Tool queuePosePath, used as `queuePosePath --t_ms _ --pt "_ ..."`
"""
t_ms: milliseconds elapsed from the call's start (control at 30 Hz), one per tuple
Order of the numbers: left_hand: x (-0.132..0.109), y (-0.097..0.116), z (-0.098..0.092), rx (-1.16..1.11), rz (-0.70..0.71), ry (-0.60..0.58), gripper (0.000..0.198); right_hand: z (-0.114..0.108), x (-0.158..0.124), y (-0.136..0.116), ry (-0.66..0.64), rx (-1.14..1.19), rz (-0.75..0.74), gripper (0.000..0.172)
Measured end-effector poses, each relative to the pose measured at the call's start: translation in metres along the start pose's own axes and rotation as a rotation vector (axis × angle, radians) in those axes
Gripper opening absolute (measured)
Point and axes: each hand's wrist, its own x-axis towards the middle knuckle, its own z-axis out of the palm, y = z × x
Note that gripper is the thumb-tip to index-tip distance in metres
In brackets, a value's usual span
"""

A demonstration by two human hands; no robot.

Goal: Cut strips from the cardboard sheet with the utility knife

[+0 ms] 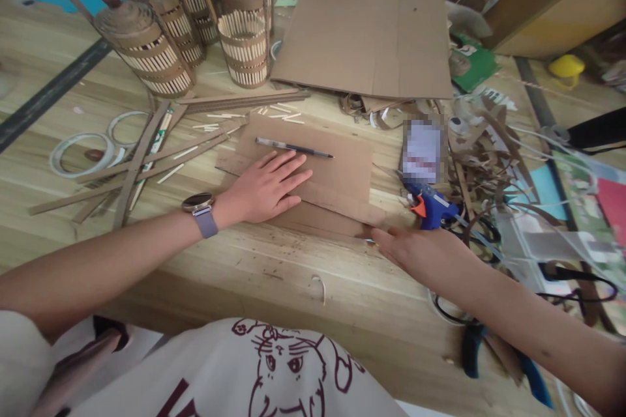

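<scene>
My left hand (267,189) lies flat with fingers spread, pressing a cardboard strip (342,207) onto a brown cardboard sheet (342,163). A black pen (293,146) rests on the sheet just beyond my fingertips. At the sheet's right front corner, my right hand (403,244) is closed around a small tool. Only a thin pale tip and a bit of yellow show beneath its fingers; it looks like a utility knife (370,241), mostly hidden by the hand. The tip is at the edge of the cardboard.
A blue glue gun (433,205) lies just beyond my right hand, beside tangled brown scraps (472,169). Cardboard strips (134,169) and tape rolls (81,155) are at left. Several stick-and-cardboard lanterns (147,45) stand behind, near a large cardboard panel (362,32). Blue-handled pliers (472,348) lie front right.
</scene>
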Motion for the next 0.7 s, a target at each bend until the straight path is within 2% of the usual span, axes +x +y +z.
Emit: queuePosePath --t_ms 100,300,567,700 --pt "-0.0001 0.0001 0.0 0.011 0.004 0.003 0.058 -0.0001 -0.0009 0.0011 -0.065 -0.038 -0.001 0.016" --pt "0.0 0.0001 0.0005 -0.017 0.005 0.017 0.057 0.003 -0.0022 0.0032 -0.03 -0.04 -0.011 0.013" --pt "0.0003 0.0004 -0.0008 -0.004 0.004 0.002 0.058 0.0038 -0.0023 0.0058 -0.069 -0.002 -0.024 0.015" --pt "0.0004 0.0008 -0.0015 -0.013 0.001 -0.001 0.057 0.0012 -0.0028 0.0063 -0.131 -0.014 -0.004 0.019"
